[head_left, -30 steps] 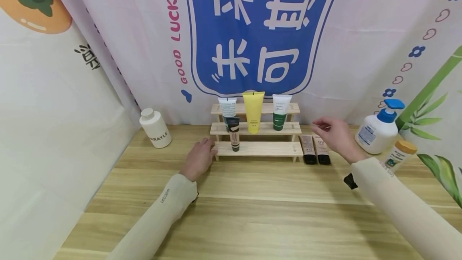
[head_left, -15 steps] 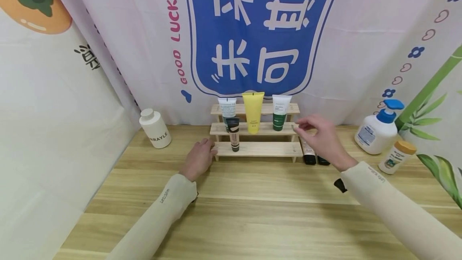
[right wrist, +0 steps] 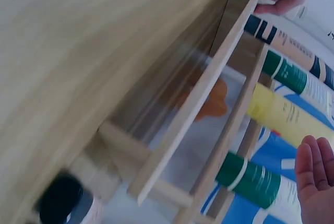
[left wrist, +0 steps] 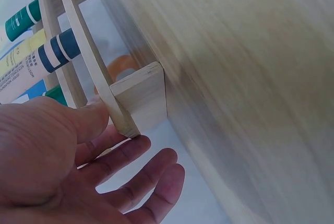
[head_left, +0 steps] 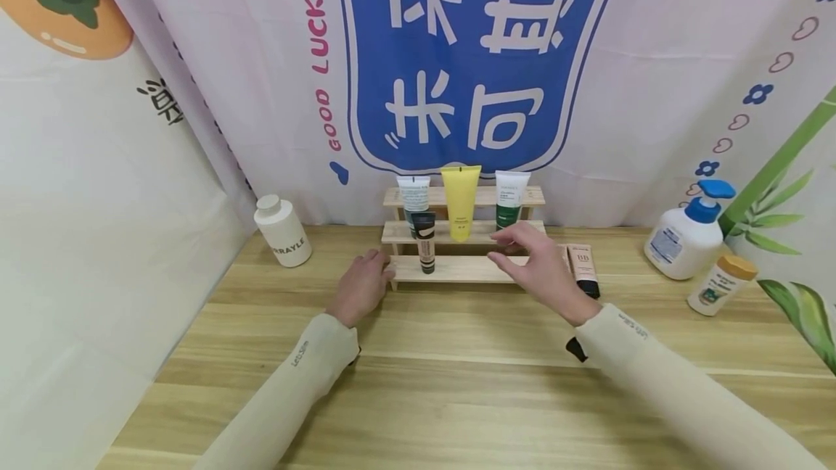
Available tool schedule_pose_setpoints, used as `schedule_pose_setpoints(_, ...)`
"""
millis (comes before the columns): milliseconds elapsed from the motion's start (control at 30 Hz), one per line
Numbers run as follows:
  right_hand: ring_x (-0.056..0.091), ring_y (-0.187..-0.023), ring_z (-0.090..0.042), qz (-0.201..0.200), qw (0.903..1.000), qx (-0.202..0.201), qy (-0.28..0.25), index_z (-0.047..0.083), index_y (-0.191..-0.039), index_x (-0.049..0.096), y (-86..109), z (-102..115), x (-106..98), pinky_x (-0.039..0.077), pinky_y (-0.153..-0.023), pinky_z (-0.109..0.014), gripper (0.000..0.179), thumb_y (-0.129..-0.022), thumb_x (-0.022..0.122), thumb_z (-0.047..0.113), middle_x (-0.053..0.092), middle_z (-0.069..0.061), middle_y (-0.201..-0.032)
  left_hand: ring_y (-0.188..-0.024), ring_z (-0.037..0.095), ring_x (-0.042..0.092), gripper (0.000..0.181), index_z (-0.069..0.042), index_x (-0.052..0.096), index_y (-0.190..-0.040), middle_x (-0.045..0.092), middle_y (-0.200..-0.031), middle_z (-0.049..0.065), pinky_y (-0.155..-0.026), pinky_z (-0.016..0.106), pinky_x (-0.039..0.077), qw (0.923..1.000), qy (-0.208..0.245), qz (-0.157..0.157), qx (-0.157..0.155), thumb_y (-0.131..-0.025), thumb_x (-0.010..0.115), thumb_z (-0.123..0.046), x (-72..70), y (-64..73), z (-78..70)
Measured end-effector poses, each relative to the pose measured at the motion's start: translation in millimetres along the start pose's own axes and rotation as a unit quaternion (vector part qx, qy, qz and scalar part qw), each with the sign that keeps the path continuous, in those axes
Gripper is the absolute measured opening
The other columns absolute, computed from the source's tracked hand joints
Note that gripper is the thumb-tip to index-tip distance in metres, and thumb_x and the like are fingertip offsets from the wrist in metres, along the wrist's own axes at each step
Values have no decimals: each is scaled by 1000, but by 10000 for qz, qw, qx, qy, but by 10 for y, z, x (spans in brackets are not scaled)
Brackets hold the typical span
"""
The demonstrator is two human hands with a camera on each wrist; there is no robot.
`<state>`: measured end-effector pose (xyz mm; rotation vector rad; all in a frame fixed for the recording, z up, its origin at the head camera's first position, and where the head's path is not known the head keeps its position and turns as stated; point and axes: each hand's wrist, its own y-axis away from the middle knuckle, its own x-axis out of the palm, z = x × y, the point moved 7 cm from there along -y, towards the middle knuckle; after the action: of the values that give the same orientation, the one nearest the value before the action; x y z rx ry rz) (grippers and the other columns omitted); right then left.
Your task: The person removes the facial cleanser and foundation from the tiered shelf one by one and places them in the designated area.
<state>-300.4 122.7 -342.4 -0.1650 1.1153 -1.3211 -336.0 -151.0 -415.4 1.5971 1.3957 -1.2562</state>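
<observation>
A three-tier wooden rack [head_left: 470, 269] stands at the back of the table. My left hand [head_left: 361, 285] holds the left end of its lowest shelf; in the left wrist view, the thumb lies on the shelf edge with fingers below. A dark-capped beige tube [head_left: 426, 245] stands on that shelf near this hand. Behind it are a pale blue-and-green tube [head_left: 414, 196], a yellow tube [head_left: 460, 201] and a white-and-green tube [head_left: 511, 193]. My right hand [head_left: 542, 267], holding nothing, hovers by the rack's right end, thumb and fingers apart, overlapping the green tube's base.
Right of the rack lies a BB cream tube [head_left: 583, 270], with another tube mostly hidden behind my right hand. A blue-topped pump bottle [head_left: 682, 241] and an orange-capped bottle [head_left: 721, 285] stand farther right. A white bottle [head_left: 283, 232] stands at left; a printed curtain [head_left: 607, 107] hangs behind.
My right hand has moved left from above the two lying tubes to the front of the rack's right end. The left hand stays at the lowest shelf.
</observation>
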Motion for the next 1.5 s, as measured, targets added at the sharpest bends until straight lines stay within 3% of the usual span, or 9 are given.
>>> schedule_pose_setpoints(233,60,-89,-17,182,9996,-19,-200,7,-111,64,-97,58,267,54,-76,-31,31,-82,75,13,62,-7,-104,-105,31,53,32,-2,57,-123,55,-119,13,-89,42,46,10000,-32,-36,9,-97,55,-21,-6,-2,-11)
schedule_pose_setpoints(367,59,-96,-21,371,9987,12,-338,5,-120,60,-172,111,421,53,-79,-34,41,-83,75,13,59,-11,-112,-105,31,53,32,-1,57,-123,55,-119,13,-89,42,46,10000,-47,-66,29,-97,56,-21,-9,0,-17)
schedule_pose_setpoints(567,56,-105,-27,518,9975,113,-456,11,-134,51,-277,183,609,53,-81,-38,57,-83,75,13,54,-9,-122,-105,32,53,31,-1,57,-122,55,-119,13,-89,42,46,10000,-4,-76,12,-97,55,-20,-7,3,-5)
schedule_pose_setpoints(833,54,-106,-22,478,9976,42,-497,14,-142,42,-368,258,744,53,-79,-37,69,-82,75,12,53,-9,-123,-104,32,53,32,-1,57,-122,56,-118,13,-88,42,46,10000,27,-61,23,-97,55,-20,-8,1,-6)
schedule_pose_setpoints(1200,56,-94,-21,275,9982,149,-509,13,-136,49,-462,261,816,52,-75,-32,60,-82,75,10,55,-7,-106,-101,30,53,30,-1,58,-121,57,-115,12,-87,41,47,10000,18,-94,13,-97,56,-20,-1,-11,1)
schedule_pose_setpoints(1500,56,-86,-19,182,9987,205,-434,16,-136,51,-488,259,852,52,-69,-32,56,-85,73,13,53,-4,-104,-104,32,52,31,-1,57,-122,56,-118,13,-89,42,45,10000,68,-33,-58,-98,55,-20,7,-13,17)
